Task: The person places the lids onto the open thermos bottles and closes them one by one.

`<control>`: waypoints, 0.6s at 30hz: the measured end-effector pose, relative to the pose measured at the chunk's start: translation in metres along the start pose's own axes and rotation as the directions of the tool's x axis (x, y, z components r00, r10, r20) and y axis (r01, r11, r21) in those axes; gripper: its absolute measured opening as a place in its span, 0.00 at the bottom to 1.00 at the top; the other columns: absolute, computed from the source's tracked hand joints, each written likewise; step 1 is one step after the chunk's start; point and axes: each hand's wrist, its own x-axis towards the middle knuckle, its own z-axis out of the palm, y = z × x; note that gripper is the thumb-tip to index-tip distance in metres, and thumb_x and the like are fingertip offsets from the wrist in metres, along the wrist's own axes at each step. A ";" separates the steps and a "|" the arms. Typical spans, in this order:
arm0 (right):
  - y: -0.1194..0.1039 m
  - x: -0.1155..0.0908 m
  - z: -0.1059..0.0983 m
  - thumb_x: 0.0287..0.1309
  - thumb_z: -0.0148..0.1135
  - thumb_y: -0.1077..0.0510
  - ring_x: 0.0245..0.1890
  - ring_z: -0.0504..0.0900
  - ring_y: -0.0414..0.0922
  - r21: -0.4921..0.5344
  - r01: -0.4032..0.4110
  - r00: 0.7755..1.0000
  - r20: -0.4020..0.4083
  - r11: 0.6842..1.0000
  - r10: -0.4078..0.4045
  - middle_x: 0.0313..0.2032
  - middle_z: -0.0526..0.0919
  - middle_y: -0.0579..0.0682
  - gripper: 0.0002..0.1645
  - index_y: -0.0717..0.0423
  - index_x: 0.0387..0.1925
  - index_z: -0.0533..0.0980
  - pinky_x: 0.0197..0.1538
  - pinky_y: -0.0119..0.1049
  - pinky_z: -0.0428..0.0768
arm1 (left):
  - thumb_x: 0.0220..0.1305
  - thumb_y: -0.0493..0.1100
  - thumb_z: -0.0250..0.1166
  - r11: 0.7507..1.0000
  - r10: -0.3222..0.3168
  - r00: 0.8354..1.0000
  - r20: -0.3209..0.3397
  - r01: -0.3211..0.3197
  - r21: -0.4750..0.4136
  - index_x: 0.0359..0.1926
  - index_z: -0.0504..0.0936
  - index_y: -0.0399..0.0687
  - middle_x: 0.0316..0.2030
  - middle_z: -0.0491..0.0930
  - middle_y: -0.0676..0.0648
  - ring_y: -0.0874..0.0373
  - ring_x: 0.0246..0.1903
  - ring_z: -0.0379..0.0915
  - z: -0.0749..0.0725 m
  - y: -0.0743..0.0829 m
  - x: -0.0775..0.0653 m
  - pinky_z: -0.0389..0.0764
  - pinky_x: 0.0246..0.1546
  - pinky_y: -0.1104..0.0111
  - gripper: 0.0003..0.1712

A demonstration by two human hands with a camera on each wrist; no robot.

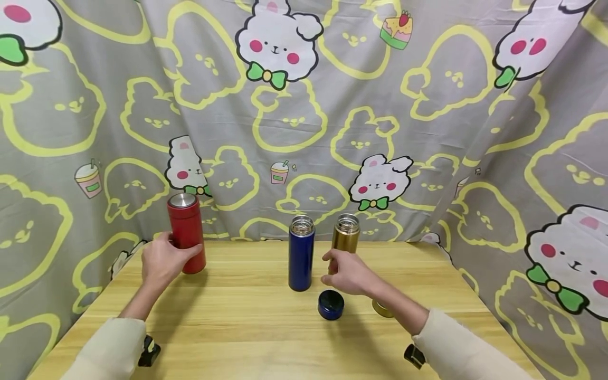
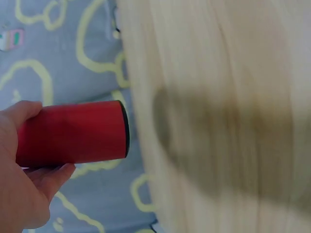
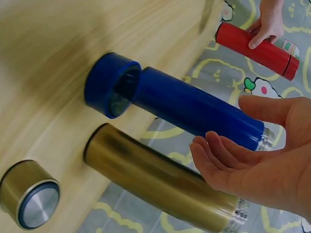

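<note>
With the left hand point(image 1: 163, 258) we grip the red flask point(image 1: 186, 227) at the far left of the table point(image 1: 228, 327), thumb and fingers round its body, below the lid point(image 1: 182, 200). Our right hand point(image 1: 349, 272) hangs well apart from it, fingers loosely bent and holding nothing, just on the near side of the gold flask point(image 1: 345, 241). The step in hand looks to us like handling the red flask, its lid on; the next move seems to call for a steady left grip and a right hand clear of the two uncapped flasks.

The red flask points lid up, its long axis close to vertical, perhaps leaning slightly; we cannot tell whether its base touches the table. The blue flask point(image 1: 301, 261) and the gold flask also stand upright, mouths up, the blue one to the left. Nearer us lie the blue cap point(image 1: 330, 305) and, farther right, the gold cap point(image 3: 39, 196).
</note>
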 end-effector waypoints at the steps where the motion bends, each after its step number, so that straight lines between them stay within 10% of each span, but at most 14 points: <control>1: 0.002 0.000 0.001 0.55 0.73 0.58 0.33 0.77 0.42 0.003 0.001 1.000 -0.003 1.000 -0.001 0.34 0.81 0.47 0.25 0.59 0.54 0.78 0.40 0.40 0.78 | 0.50 0.56 0.77 1.000 -0.014 1.000 -0.007 0.014 0.004 0.44 0.80 0.31 0.37 0.85 0.31 0.38 0.34 0.82 0.001 -0.004 0.000 0.79 0.29 0.54 0.33; 18: 0.021 0.000 0.017 0.57 0.73 0.54 0.32 0.78 0.43 0.019 -0.022 1.000 -0.007 1.000 0.022 0.31 0.81 0.48 0.25 0.62 0.52 0.78 0.36 0.39 0.78 | 0.56 0.56 0.72 0.979 -0.204 0.979 -0.017 0.204 0.005 0.45 0.75 0.26 0.39 0.82 0.26 0.31 0.37 0.78 0.016 -0.045 -0.005 0.79 0.31 0.48 0.35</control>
